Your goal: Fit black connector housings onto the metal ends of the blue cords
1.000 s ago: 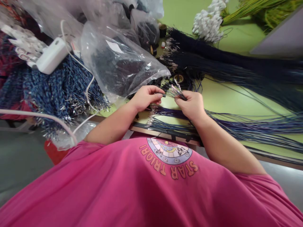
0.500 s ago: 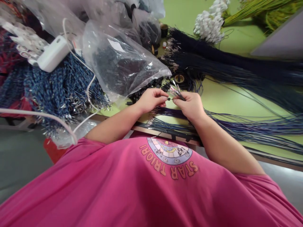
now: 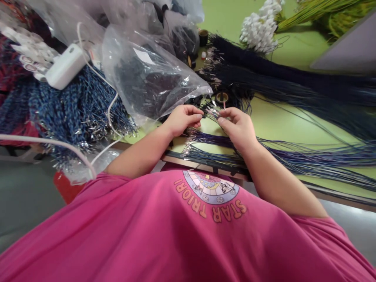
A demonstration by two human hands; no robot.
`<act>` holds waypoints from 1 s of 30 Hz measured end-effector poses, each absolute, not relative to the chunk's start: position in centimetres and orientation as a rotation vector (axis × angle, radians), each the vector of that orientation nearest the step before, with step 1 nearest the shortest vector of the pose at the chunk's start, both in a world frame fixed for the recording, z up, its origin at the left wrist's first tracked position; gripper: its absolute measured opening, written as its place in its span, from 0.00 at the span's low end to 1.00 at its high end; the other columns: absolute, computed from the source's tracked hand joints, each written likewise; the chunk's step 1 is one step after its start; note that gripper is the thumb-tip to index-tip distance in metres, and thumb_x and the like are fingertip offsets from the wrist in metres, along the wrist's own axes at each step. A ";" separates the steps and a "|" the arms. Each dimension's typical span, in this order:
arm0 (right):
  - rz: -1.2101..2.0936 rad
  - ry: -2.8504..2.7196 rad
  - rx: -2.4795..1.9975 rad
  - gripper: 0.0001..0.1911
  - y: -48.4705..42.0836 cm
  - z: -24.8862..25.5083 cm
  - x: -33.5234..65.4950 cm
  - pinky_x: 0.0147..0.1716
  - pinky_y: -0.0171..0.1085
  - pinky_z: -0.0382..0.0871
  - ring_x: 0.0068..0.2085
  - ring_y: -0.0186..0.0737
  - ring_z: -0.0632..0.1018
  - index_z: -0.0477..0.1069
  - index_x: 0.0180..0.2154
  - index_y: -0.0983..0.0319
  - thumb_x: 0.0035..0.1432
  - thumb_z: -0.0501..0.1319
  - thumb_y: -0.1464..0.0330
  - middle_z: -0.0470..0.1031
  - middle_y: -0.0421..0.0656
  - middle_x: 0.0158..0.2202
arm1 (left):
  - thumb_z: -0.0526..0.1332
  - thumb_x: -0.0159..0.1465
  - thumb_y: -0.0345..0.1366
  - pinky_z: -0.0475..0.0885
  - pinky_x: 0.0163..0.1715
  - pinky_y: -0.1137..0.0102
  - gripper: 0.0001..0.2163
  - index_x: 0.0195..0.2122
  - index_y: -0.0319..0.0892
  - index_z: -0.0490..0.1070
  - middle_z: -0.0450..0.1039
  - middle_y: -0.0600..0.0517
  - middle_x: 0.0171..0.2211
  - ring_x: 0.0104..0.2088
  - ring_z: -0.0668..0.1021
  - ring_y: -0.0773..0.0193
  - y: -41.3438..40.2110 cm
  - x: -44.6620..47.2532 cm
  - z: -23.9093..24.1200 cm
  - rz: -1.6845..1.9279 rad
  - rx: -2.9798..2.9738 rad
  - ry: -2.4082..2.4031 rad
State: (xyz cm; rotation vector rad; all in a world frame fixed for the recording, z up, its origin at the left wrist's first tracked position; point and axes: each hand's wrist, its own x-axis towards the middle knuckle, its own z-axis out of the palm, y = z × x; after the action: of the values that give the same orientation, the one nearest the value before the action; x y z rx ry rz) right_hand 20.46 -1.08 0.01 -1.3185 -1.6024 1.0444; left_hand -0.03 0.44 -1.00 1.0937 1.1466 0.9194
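My right hand [image 3: 238, 127] pinches a small bunch of thin dark wires [image 3: 214, 112] with silvery metal ends, and one pale end sticks up above the fingers. Close by on the left, my left hand [image 3: 185, 119] has thumb and forefinger pressed together. Something small and dark shows at its fingertips, too small to make out. Small black connector pieces lie behind the hands, partly hidden by them. Below both hands, a bundle of blue and purple wires [image 3: 279, 150] runs along the table edge, its metal ends to the left.
A clear plastic bag [image 3: 152, 74] of black parts lies behind my left hand. Thick dark wires [image 3: 264, 74], a tape roll [image 3: 221, 98] and white connectors [image 3: 261, 29] are on the green table [image 3: 293, 121]. Blue twisted wires [image 3: 73, 105] and a white power box [image 3: 66, 66] sit left.
Both hands have shifted slightly away from my body. The left fingertips have moved back and left from the small black connector's earlier place. A pale wire end now stands up by my right fingers.
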 end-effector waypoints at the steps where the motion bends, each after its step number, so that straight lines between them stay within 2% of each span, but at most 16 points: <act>1: 1.034 -1.587 -1.332 0.09 -1.1 0.0 20.5 0.28 0.34 0.59 0.26 0.31 0.66 0.75 0.34 0.63 0.51 0.63 0.64 0.70 0.38 0.25 | 0.66 0.57 0.27 0.72 0.26 0.77 0.06 0.36 0.35 0.74 0.75 0.54 0.22 0.22 0.76 0.73 0.6 -0.2 -1.1 0.920 1.075 1.138; 4: 1.054 -1.571 -1.333 0.07 -1.2 0.0 20.5 0.26 0.34 0.56 0.24 0.30 0.62 0.72 0.28 0.62 0.51 0.63 0.65 0.64 0.36 0.21 | 0.65 0.57 0.26 0.71 0.25 0.78 0.05 0.35 0.35 0.73 0.74 0.54 0.21 0.21 0.76 0.73 0.6 -0.1 -1.1 0.907 1.022 1.098; 8: 1.150 -1.566 -1.306 0.10 -1.1 0.0 20.6 0.26 0.34 0.57 0.25 0.31 0.62 0.71 0.26 0.63 0.52 0.63 0.62 0.64 0.36 0.20 | 0.67 0.56 0.26 0.70 0.24 0.78 0.06 0.34 0.35 0.72 0.72 0.55 0.21 0.22 0.76 0.73 0.4 0.2 -0.8 0.909 0.967 1.061; 12: 1.249 -1.543 -1.299 0.09 -1.2 0.3 20.6 0.25 0.34 0.56 0.24 0.30 0.61 0.72 0.26 0.64 0.49 0.64 0.64 0.64 0.36 0.20 | 0.66 0.56 0.26 0.72 0.26 0.77 0.06 0.35 0.36 0.72 0.72 0.55 0.22 0.22 0.76 0.73 0.3 0.1 -0.8 0.887 0.976 1.051; 20: 1.270 -1.582 -1.308 0.11 -1.3 0.7 20.8 0.26 0.34 0.55 0.24 0.29 0.61 0.74 0.28 0.65 0.49 0.66 0.63 0.63 0.36 0.20 | 0.67 0.57 0.27 0.72 0.27 0.77 0.06 0.36 0.36 0.73 0.73 0.55 0.23 0.23 0.76 0.73 0.2 -0.1 -1.0 0.886 0.991 1.023; 26: 1.126 -1.697 -1.366 0.15 -1.3 0.8 20.8 0.27 0.35 0.54 0.26 0.30 0.61 0.69 0.23 0.63 0.54 0.64 0.59 0.60 0.36 0.20 | 0.66 0.57 0.28 0.74 0.30 0.75 0.07 0.37 0.36 0.73 0.72 0.56 0.23 0.24 0.77 0.72 0.1 0.0 -1.0 0.888 1.039 1.056; 30: 0.935 -1.793 -1.412 0.18 -1.3 0.9 20.5 0.28 0.35 0.53 0.27 0.32 0.61 0.63 0.20 0.62 0.57 0.61 0.61 0.59 0.37 0.20 | 0.67 0.57 0.29 0.75 0.31 0.74 0.07 0.38 0.37 0.73 0.74 0.55 0.24 0.25 0.78 0.71 0.2 0.0 -1.4 0.898 1.080 1.036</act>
State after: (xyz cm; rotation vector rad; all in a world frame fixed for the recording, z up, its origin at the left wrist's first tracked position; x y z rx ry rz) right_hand 20.50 -1.32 0.91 -1.4116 -1.7933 0.9352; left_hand -0.01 0.15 -1.39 1.0801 1.0359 0.8976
